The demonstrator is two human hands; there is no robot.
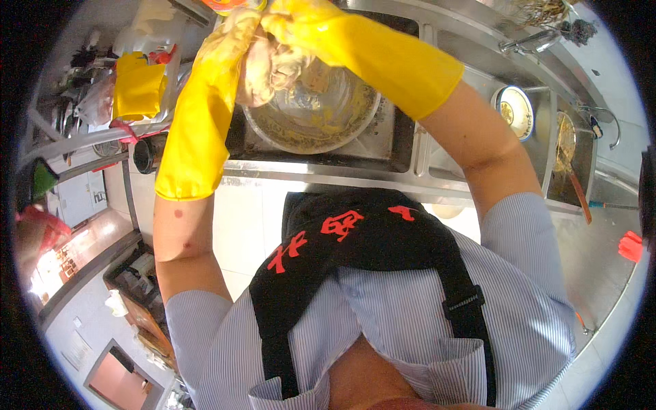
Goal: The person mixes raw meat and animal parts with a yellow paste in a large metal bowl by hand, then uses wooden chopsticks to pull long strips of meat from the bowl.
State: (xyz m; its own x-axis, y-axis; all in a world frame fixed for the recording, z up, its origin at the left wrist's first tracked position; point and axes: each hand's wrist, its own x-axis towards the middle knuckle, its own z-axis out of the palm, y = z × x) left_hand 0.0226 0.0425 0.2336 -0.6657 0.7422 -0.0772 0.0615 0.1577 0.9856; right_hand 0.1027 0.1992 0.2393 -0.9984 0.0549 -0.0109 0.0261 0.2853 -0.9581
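Observation:
Both hands wear long yellow rubber gloves and meet at the top of the head view. My left hand (238,38) and my right hand (294,25) grip a pale, wrinkled, soft mass (266,69), perhaps cloth or meat; which cannot be told. It hangs over the left side of a wide metal basin (312,146), whose inside is smeared with yellowish residue and holds some cloudy wet matter. The basin rests in a stainless steel sink (376,148). Part of an orange and yellow container (225,5) shows just beyond my left hand.
More sink compartments (451,154) lie to the right, one with a white enamel bowl (528,115), another with a round strainer (565,138) and a wooden-handled tool (580,197). Faucets (530,42) line the far edge. A metal rack (92,137) with folded yellow gloves (137,89) stands left.

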